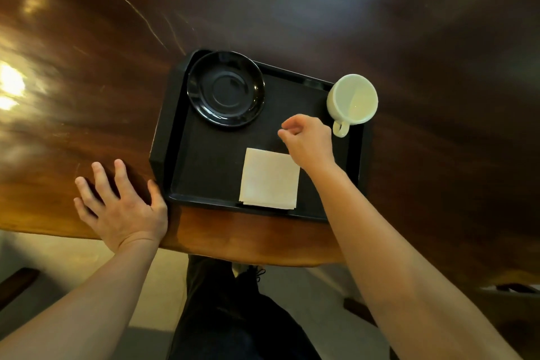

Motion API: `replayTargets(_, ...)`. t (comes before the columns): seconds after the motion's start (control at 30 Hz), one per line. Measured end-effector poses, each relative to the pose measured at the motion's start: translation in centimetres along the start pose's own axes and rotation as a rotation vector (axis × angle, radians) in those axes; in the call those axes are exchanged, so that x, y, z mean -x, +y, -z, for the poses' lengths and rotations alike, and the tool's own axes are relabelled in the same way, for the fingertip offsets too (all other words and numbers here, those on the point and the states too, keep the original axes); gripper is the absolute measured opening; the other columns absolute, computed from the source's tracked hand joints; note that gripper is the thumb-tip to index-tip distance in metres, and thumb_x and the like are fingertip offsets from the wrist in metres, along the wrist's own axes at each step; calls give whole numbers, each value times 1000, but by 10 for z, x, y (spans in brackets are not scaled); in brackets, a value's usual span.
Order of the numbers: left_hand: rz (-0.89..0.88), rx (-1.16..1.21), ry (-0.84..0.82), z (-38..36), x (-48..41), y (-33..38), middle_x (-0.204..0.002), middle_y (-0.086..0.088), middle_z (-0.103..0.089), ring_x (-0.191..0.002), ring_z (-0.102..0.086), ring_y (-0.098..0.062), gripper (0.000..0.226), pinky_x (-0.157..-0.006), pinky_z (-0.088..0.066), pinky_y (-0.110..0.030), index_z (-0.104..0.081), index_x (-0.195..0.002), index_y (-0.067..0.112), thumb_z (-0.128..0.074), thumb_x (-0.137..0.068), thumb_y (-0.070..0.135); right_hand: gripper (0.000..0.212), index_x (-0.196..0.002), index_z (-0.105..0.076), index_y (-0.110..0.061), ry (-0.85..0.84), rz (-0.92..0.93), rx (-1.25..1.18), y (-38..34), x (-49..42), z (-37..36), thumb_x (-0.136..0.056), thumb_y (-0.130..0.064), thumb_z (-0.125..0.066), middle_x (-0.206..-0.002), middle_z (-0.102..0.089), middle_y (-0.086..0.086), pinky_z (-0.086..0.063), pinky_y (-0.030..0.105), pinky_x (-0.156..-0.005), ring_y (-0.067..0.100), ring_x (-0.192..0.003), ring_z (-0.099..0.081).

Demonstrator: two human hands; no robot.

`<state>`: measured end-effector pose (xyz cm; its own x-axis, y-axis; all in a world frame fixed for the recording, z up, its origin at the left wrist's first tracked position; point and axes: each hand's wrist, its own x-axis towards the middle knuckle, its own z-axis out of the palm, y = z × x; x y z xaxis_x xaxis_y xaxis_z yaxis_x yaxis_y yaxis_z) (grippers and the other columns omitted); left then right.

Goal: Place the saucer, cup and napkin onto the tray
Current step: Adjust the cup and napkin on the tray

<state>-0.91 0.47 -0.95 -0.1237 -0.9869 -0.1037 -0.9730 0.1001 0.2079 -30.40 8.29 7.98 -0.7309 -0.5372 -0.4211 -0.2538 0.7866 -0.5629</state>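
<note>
A black tray [204,161] lies on the wooden table. A black saucer [226,88] sits in its far left corner. A white cup [352,100] stands upright at the tray's far right corner, handle toward me. A folded cream napkin [269,179] lies flat at the tray's near edge. My right hand [306,140] hovers over the tray between cup and napkin, fingers loosely curled, holding nothing. My left hand [122,207] rests flat on the table just left of the tray, fingers spread, thumb close to the tray's corner.
The dark polished wooden table [292,9] stretches far beyond the tray, with its near edge [248,248] just below the tray. Below the edge I see my dark trousers [222,316] and a pale floor [73,260].
</note>
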Motion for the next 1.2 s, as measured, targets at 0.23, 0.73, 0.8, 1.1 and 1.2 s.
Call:
replayTargets(0.23, -7, 10, 14, 0, 2, 1, -171, -16, -24, -159, -15, -45, 72, -126, -10, -63, -33, -160, 19, -39, -98, 55, 49, -134, -60, -18, -231, -20, 283, 42, 14, 2, -88, -19, -76, -131, -55, 9, -45, 29, -86, 27, -117, -56)
replayTargets(0.73, -13, 7, 33, -6, 0, -2, -171, -16, -24, -159, -15, -44, 67, -126, -11, -62, -32, -159, 20, -45, -101, 50, 17, -87, -65, -21, 164, -281, -140, 64, 4, 2, -88, -4, -68, -102, -67, 7, -65, 40, -73, 23, -93, -69)
replayTargets(0.8, -8, 4, 32, -6, 0, -3, -171, -15, -24, -159, -15, -44, 67, -126, -10, -62, -32, -159, 21, -45, -101, 50, 17, -87, -66, -23, 199, -299, -155, 70, 5, 4, -88, -5, -69, -103, -67, 5, -64, 41, -74, 22, -94, -69)
replayTargets(1.1, -2, 0, 17, -7, 1, -3, -171, -15, -23, -159, -14, -44, 67, -126, -10, -63, -32, -160, 20, -44, -100, 49, 14, -102, -67, -16, 255, -372, -267, 84, 27, -7, -90, -9, -70, -103, -69, 4, -55, 18, -61, 13, -84, -68)
replayTargets(1.2, 1, -16, 9, -7, 1, -3, -172, -15, -22, -159, -14, -44, 67, -126, -9, -62, -31, -160, 20, -45, -101, 48, 19, -108, -68, -15, 245, -393, -274, 84, 24, -6, -90, -11, -72, -105, -69, 3, -55, 18, -61, 16, -91, -69)
